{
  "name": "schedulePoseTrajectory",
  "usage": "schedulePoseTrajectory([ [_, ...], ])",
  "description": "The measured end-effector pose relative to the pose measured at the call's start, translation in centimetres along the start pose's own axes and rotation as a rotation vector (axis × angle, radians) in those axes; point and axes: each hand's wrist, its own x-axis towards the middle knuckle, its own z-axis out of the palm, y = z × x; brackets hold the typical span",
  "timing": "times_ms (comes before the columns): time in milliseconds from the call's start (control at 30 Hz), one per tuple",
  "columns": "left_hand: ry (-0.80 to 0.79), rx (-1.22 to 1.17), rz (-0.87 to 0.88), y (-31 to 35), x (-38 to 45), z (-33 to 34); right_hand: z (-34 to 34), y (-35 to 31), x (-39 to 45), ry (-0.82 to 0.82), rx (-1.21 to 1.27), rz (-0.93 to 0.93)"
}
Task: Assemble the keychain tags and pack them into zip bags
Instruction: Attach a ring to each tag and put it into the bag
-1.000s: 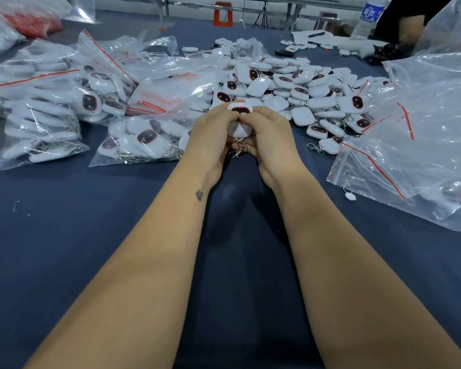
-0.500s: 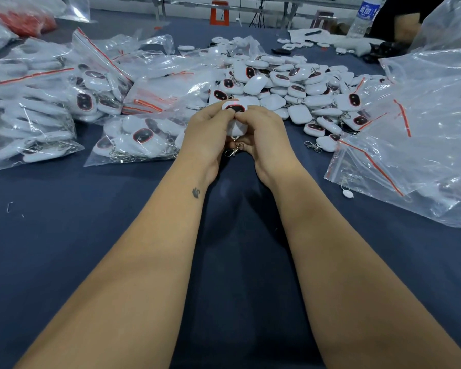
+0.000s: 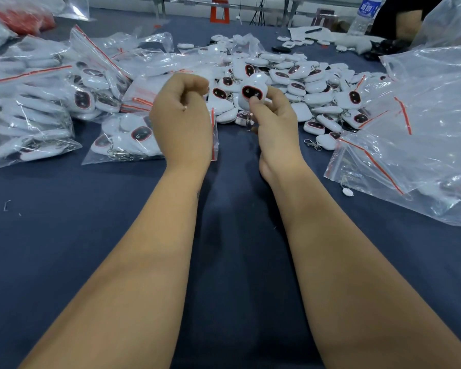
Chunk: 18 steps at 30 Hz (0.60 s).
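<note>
Crowding the far side of the dark blue table (image 3: 64, 235), a loose heap of white tags (image 3: 304, 83) sprawls right behind both hands. The right hand (image 3: 274, 121) pinches one white keychain tag (image 3: 251, 91) between thumb and fingers, held up above the table with its dark, red-rimmed oval facing the camera and a metal clip (image 3: 246, 118) dangling under it. The left hand (image 3: 183, 115) hovers just beside it, apart from the tag, fingers curled in on nothing visible. Filled zip bags (image 3: 35, 107) pile up at the left, one lying partly hidden behind the left wrist. Empty clear bags (image 3: 421, 123) with red seals spread at the right, a small white piece (image 3: 347, 192) near their edge. Beyond, a water bottle (image 3: 365, 14) stands by another person's arm (image 3: 407, 22), with an orange stool (image 3: 220, 10) and metal table legs farther back.
</note>
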Motion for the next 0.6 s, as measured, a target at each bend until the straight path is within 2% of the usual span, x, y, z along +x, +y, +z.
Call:
schedulePoseTrajectory([
  [67,0.022,0.327,0.080,-0.1,0.2,-0.7,0.0,0.0,0.1,0.021,0.039,-0.003],
  [133,-0.042,0.668,0.099,-0.6,0.5,-0.9,0.1,0.0,0.2,0.027,0.089,0.020],
  [233,-0.190,0.941,0.103,-1.1,0.3,-0.6,0.3,-0.3,0.0,-0.031,0.213,0.066],
  [400,-0.233,0.906,0.155,-1.6,0.3,-0.6,0.9,-0.5,-0.3,-0.135,0.315,0.145],
  [533,-0.134,0.695,0.162,-1.1,0.3,-0.6,1.1,-0.2,-0.5,-0.190,0.264,0.165],
  [600,-0.111,0.535,0.190,-0.8,0.0,-0.3,1.2,0.1,-0.5,-0.199,0.140,0.157],
])
